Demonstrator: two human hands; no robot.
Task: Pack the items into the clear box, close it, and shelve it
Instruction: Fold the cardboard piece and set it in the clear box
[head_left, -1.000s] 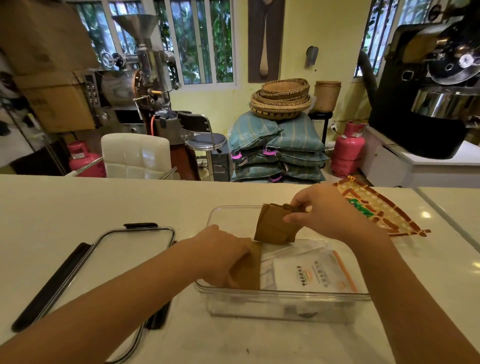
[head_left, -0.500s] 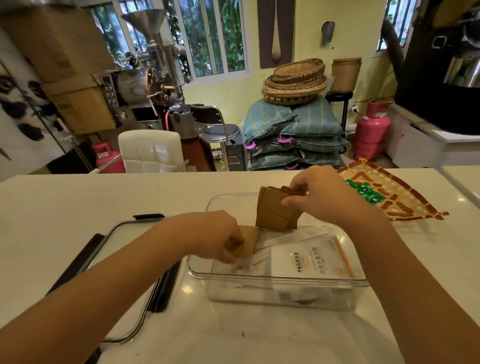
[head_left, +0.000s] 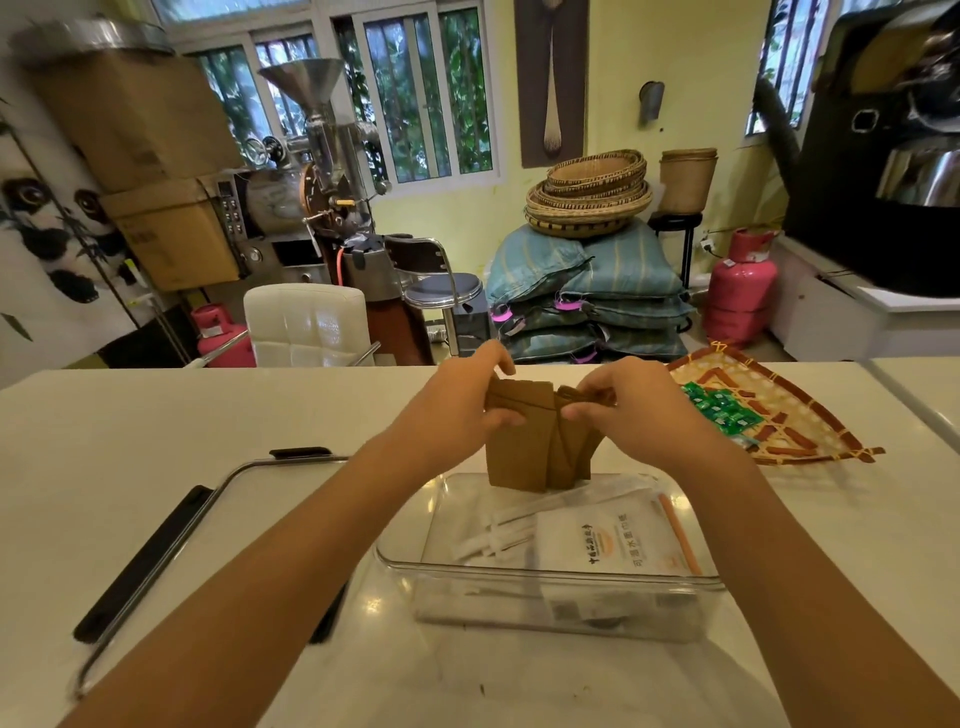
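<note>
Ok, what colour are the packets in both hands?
Plain kraft brown packets, held over the clear box; head view shows it.

A pale, glossy white countertop (head_left: 156, 426) spans the view from left to right. A clear rectangular plastic box (head_left: 545, 603) stands on it near the front edge, right of centre, with white packets lying inside. To the left of the box lies its flat transparent lid with black clip handles (head_left: 156, 545), resting on the surface at a slant. Toward the far right edge sits a shallow woven bamboo tray with orange-red trim (head_left: 810, 415), holding small green sachets (head_left: 719, 410).
</note>
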